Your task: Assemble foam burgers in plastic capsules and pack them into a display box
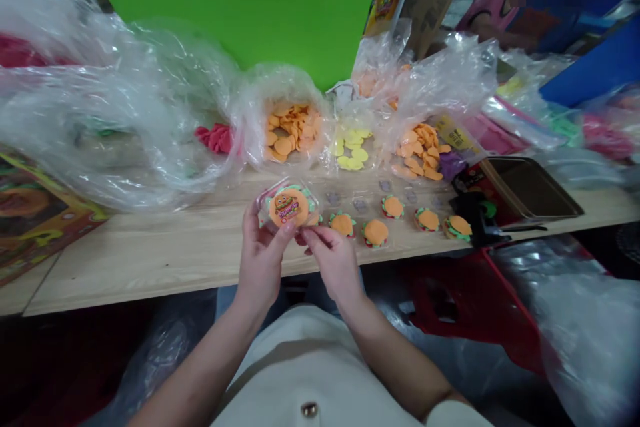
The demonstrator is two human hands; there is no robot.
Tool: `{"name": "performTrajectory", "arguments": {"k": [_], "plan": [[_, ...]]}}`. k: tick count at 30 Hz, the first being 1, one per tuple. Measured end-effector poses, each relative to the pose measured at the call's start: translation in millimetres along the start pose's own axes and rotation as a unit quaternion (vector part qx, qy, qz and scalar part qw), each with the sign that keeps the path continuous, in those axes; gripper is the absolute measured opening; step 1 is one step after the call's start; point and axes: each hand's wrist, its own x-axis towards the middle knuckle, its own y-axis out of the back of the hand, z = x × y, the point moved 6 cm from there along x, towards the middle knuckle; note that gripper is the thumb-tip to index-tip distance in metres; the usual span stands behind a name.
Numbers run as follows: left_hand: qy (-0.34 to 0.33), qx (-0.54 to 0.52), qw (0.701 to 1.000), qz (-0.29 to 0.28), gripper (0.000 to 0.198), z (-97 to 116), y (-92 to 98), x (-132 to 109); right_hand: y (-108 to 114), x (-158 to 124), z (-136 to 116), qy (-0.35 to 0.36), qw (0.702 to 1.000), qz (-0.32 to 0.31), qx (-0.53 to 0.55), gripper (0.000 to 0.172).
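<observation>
My left hand (263, 257) grips a clear plastic package (289, 205) with an orange bun-shaped piece, green edging and a burger label inside. At the package's lower right corner, my right hand (333, 255) pinches with thumb and finger; what lies between those fingertips is too small to make out. Just right of the hands, several small toy burgers (375, 232) with orange tops and green and red layers rest in clear trays on the wooden table (200, 250). Behind the package stands an open plastic bag of orange pieces (290, 132).
Yellow pieces (353, 149), more orange pieces (423, 150) and red pieces (215, 138) lie in bags along the back. A green panel (240, 0) rises behind. A dark tin (535, 190) is right, a printed box (40, 213) left. A person (530, 13) is back right.
</observation>
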Motion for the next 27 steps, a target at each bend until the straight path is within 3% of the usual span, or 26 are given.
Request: {"name": "performTrajectory", "arguments": {"k": [3, 7, 10, 12, 13, 14, 16, 18, 20, 22, 24, 27], "plan": [[0.014, -0.003, 1.000, -0.024, 0.053, 4.7, 9.3, -0.6, -10.2, 6.9, 2.2, 0.002, 0.995, -0.060, 0.081, 0.017], [0.071, 0.031, 0.993, -0.083, 0.043, 15.6, 46.8, -8.3, -32.6, -2.9, 9.5, 0.038, 0.980, -0.189, -0.054, 0.014], [0.111, 0.114, 0.985, -0.073, 0.041, 36.1, 109.3, -11.9, -64.1, -15.8, 29.3, 0.058, 0.932, -0.309, -0.177, 0.020], [0.063, 0.195, 0.979, 0.019, 0.044, 74.7, 173.9, -8.2, -84.8, -26.9, 43.4, 0.092, 0.887, -0.379, -0.249, 0.035], [0.010, 0.244, 0.966, 0.091, 0.046, 103.2, 211.3, -6.0, -92.7, -32.0, 49.7, 0.110, 0.864, -0.403, -0.281, 0.042], [-0.064, 0.300, 0.936, 0.172, 0.045, 136.9, 249.0, -5.0, -98.7, -36.3, 55.4, 0.125, 0.843, -0.422, -0.308, 0.046], [-0.172, 0.399, 0.845, 0.312, 0.055, 197.3, 318.4, -4.2, -105.2, -41.8, 65.3, 0.140, 0.809, -0.452, -0.349, 0.042], [-0.170, 0.491, 0.782, 0.345, 0.058, 229.9, 373.0, 7.1, -106.5, -42.8, 72.2, 0.143, 0.784, -0.470, -0.379, 0.036], [-0.117, 0.618, 0.713, 0.311, 0.051, 237.7, 409.6, 22.4, -105.2, -40.2, 75.6, 0.146, 0.773, -0.468, -0.403, 0.035], [-0.074, 0.722, 0.635, 0.264, 0.045, 231.7, 429.3, 31.7, -104.0, -37.9, 77.3, 0.148, 0.765, -0.464, -0.421, 0.035], [-0.059, 0.783, 0.576, 0.227, 0.042, 224.3, 435.4, 34.5, -103.6, -37.4, 79.4, 0.146, 0.756, -0.463, -0.439, 0.034], [-0.020, 0.817, 0.544, 0.188, 0.044, 220.6, 436.0, 35.0, -105.4, -40.0, 81.3, 0.144, 0.743, -0.467, -0.458, 0.033]]}}
